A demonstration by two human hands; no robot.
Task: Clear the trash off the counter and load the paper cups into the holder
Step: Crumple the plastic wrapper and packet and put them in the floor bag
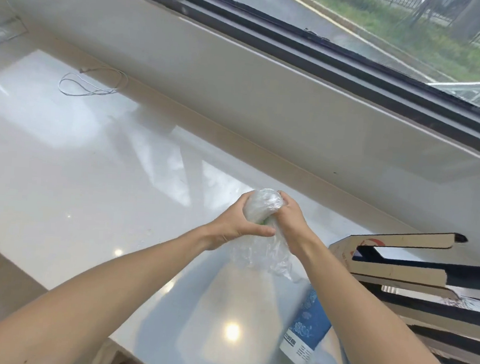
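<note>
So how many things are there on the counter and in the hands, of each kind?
Crumpled clear plastic bag, gripped by the left hand and the right hand: 1
Blue-and-white paper cup stack: 1
Cardboard holder: 1
Loop of thin cord: 1
Total: 4

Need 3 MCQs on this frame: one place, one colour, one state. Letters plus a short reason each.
1. Where does the thin white looped string lie on the white glossy counter?
A. far left, near the back wall
B. under the cardboard
C. in the person's palm

2. What colour is the patterned paper sleeve lying under the right forearm?
A. red
B. blue and white
C. black

3. What state is the crumpled clear plastic wrap in?
A. flat on the counter
C. squeezed in the grip of both hands
B. hanging on the window

Answers: 1 A, it sits far from both hands; 2 B, blue floral print above a white band; 3 C, left hand and right hand close around it.
</note>
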